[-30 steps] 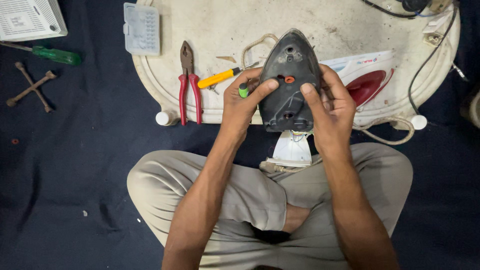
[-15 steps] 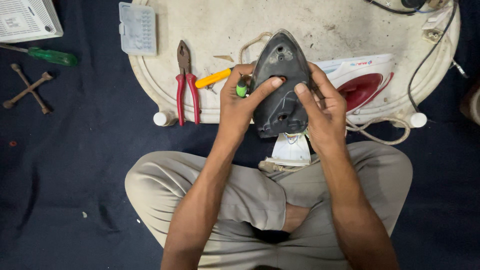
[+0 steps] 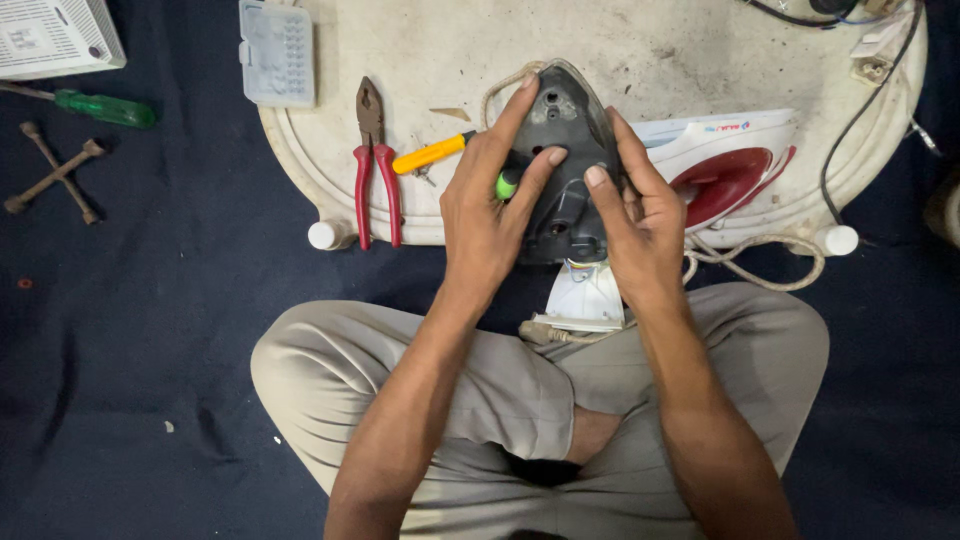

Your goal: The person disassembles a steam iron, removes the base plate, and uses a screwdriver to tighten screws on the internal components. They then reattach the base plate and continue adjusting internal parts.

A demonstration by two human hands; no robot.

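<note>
Both hands grip a dark grey iron base (image 3: 566, 165), pointed end away from me, held over the near edge of a white round table (image 3: 640, 50). My left hand (image 3: 490, 205) wraps its left side, fingers spread over the top. My right hand (image 3: 635, 215) clasps the right side. A green-tipped, yellow-handled screwdriver (image 3: 440, 153) lies under my left fingers. A white plastic part (image 3: 585, 300) hangs below the base, a braided cord (image 3: 750, 255) trailing from it.
Red-handled pliers (image 3: 372, 165) lie left of the screwdriver. A red and white iron cover (image 3: 725, 165) sits to the right. A clear bit case (image 3: 277, 52), a green screwdriver (image 3: 100, 106), a cross wrench (image 3: 55, 172) and a white box (image 3: 50, 35) lie on the left.
The iron base has been tilted and shifted slightly left and away from me; my fingers have moved further up over its top surface.
</note>
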